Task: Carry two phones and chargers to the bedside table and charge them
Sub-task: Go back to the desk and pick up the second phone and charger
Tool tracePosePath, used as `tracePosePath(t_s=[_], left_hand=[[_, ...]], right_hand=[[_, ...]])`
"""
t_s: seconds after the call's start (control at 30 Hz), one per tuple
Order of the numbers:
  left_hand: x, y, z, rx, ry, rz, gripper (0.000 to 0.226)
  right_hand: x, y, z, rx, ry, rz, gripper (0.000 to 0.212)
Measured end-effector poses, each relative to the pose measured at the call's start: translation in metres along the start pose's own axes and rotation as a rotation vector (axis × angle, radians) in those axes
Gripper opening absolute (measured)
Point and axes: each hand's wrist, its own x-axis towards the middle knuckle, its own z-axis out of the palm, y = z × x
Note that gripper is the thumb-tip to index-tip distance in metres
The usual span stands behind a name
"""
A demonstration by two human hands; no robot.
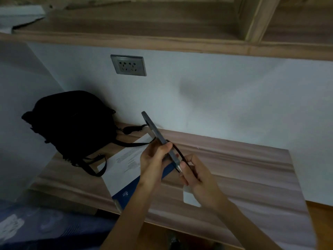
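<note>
Dark grey and slab-thin, the phone (157,137) is seen nearly edge-on, tilted so its upper end leans up and to the left above the table (234,165). The left hand (155,165) wraps its lower half, thumb pressed along the near edge, fingers curled behind. At the phone's bottom end the right hand (196,179) pinches a small pale plug (179,167) between thumb and forefinger, its tip right at the phone's lower edge; whether it is seated in the port cannot be told. A thin black cable (182,156) arcs from behind the left thumb down past the plug and into the right fist. Below that fist a white, boxy charger (190,197) shows, partly hidden by the palm; whether the hand grips it or it rests on the table is unclear.

The table has a smooth wood-grain top in streaked brown and pinkish bands. On it lies a flat white printed sheet (126,159) on a blue-edged folder (126,193). Left of that sits a soft black bag (72,121), rounded and slumped, its straps trailing over the paper. On the pale matte wall (216,91) above is a rectangular grey socket (128,65) with two sets of holes. A wooden shelf (144,24) runs overhead. Blue patterned fabric (36,228) fills the lower left corner.
</note>
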Motion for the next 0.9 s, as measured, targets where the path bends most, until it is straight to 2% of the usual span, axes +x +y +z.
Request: tracePosePath(t_s=[0.13, 0.3, 0.57, 0.9], left_hand=[[-0.002, -0.008, 0.027, 0.045, -0.072, 0.010, 0.032], [-0.017, -0.022, 0.083, 0.087, -0.202, 0.003, 0.024], [-0.085, -0.059, 0.211, 0.058, -0.359, -0.085, 0.019], [-0.207, -0.138, 0.356, 0.011, -0.556, -0.220, 0.018]], right_hand=[[-0.018, -0.005, -0.020, 0.016, -0.002, -0.025, 0.022], [-0.055, -0.005, -0.063, 0.029, 0.104, -0.025, 0.019], [-0.155, -0.014, -0.150, -0.012, 0.443, -0.024, 0.016], [-0.319, -0.012, -0.254, -0.088, 0.738, -0.012, 0.015]])
